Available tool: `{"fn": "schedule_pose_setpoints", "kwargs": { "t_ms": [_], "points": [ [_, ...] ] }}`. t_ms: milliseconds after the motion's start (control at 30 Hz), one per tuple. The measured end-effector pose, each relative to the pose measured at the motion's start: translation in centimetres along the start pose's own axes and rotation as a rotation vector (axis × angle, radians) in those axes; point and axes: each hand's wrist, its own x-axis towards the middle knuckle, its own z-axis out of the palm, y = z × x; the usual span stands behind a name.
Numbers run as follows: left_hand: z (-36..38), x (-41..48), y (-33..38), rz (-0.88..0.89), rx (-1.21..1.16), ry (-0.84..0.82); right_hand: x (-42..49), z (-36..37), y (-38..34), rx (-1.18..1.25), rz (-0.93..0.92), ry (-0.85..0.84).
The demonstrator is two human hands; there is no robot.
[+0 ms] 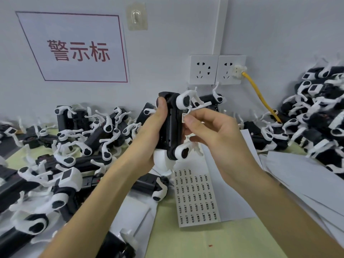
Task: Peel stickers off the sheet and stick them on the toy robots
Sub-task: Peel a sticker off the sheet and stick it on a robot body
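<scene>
My left hand grips a black-and-white toy robot, held upright above the table with its underside turned to me. My right hand pinches a small white sticker between thumb and forefinger, right at the robot's black body. Whether the sticker touches the body is hard to tell. The sticker sheet, with several rows of small printed labels, lies flat on the green table below my hands.
Heaps of toy robots cover the table on the left, and another pile of robots rises at the right. White paper sheets lie at the right. Wall sockets and a yellow cable are behind.
</scene>
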Motion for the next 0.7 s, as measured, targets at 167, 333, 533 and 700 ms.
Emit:
{"fn": "schedule_pose_setpoints", "kwargs": {
  "t_ms": [167,333,533,700],
  "points": [
    [-0.05,0.18,-0.05,0.033,0.085,-0.011,0.01,-0.02,0.07,-0.005,0.003,0.016],
    [-0.22,0.26,-0.16,0.09,0.139,-0.015,0.07,0.02,0.17,-0.018,0.0,0.021],
    [-0.33,0.43,-0.42,0.123,0.188,0.01,0.0,0.01,0.15,-0.02,0.015,0.035],
    [-0.36,0.45,-0.42,0.138,0.201,0.008,0.0,-0.02,0.24,-0.017,0.022,0.038]
  ]
}}
